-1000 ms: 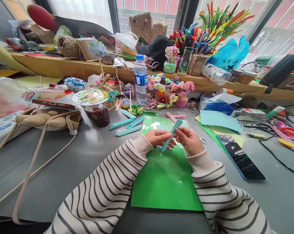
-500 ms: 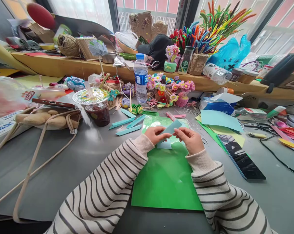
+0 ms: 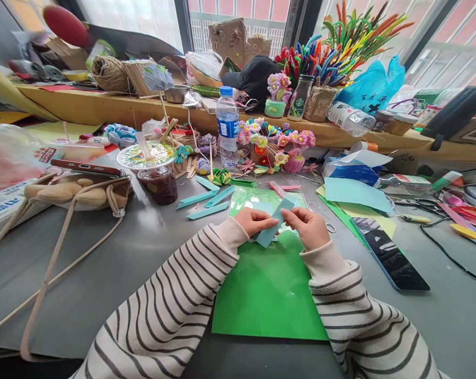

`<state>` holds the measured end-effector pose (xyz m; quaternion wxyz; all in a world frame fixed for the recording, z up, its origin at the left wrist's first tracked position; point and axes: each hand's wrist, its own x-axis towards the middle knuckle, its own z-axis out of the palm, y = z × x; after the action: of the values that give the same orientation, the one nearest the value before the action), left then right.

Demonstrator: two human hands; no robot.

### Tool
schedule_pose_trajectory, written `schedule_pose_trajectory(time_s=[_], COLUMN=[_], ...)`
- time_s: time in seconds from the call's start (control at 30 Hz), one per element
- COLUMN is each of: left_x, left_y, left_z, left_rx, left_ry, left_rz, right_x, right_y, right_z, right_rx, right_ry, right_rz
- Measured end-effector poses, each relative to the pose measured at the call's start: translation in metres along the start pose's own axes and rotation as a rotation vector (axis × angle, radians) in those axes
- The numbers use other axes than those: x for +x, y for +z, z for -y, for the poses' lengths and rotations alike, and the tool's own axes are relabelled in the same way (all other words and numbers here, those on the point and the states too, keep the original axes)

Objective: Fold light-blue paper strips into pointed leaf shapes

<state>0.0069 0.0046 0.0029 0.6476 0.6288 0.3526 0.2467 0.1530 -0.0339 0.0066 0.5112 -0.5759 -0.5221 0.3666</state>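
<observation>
At the left edge of the frame we see a plastic bag (image 3: 11,158), and just right of it a tan pouch (image 3: 70,193) with a brown phone (image 3: 86,167) lying across its top. In the upper left, on the ledge (image 3: 190,114), we find a ball of twine (image 3: 110,73). Further right, left of centre, stands a cup (image 3: 157,187) of dark drink with a straw. Next come several folded blue strips (image 3: 208,211) on the grey table (image 3: 162,252), then, above centre, an upright bottle (image 3: 227,142).

At the centre we see the left hand (image 3: 254,223), nearly closed, pinching the blue paper (image 3: 276,223) by its left side between thumb and fingers. The paper slants above a green sheet (image 3: 269,295), its upper end toward the right. The right hand (image 3: 307,226), fingers curled, nips that upper right end between thumb and forefinger. Just beside it we notice a small ring (image 3: 330,227).

Right of centre lies a pale blue sheet (image 3: 356,196), and below it, a black phone (image 3: 392,255). Near the right edge we make out a dark cable (image 3: 455,262).
</observation>
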Motion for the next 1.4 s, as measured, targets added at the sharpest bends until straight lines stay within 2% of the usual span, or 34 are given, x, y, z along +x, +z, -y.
schedule_pose_trajectory(time_s=[0.4, 0.73, 0.8, 0.97, 1.13, 1.4], left_x=[0.001, 0.0, 0.001, 0.004, 0.005, 0.007], left_y=[0.0, 0.0, 0.001, 0.0, -0.004, -0.006], left_z=[0.001, 0.0, 0.0, -0.001, -0.001, 0.004], left_rx=[-0.012, 0.032, 0.005, -0.139, -0.208, -0.242], left_ry=[0.007, 0.009, 0.011, 0.03, 0.018, 0.025], left_rz=[0.004, -0.005, -0.039, -0.174, -0.165, -0.151], right_x=[0.0, 0.0, 0.0, -0.002, -0.005, -0.007], right_y=[0.0, -0.001, -0.001, 0.0, 0.002, 0.002], right_z=[0.0, -0.002, -0.001, 0.004, 0.008, 0.008], right_rx=[-0.07, -0.038, -0.028, -0.075, -0.145, -0.209], right_ry=[-0.038, -0.026, -0.035, -0.048, -0.062, -0.102], right_rz=[0.011, 0.016, 0.019, 0.122, 0.256, 0.257])
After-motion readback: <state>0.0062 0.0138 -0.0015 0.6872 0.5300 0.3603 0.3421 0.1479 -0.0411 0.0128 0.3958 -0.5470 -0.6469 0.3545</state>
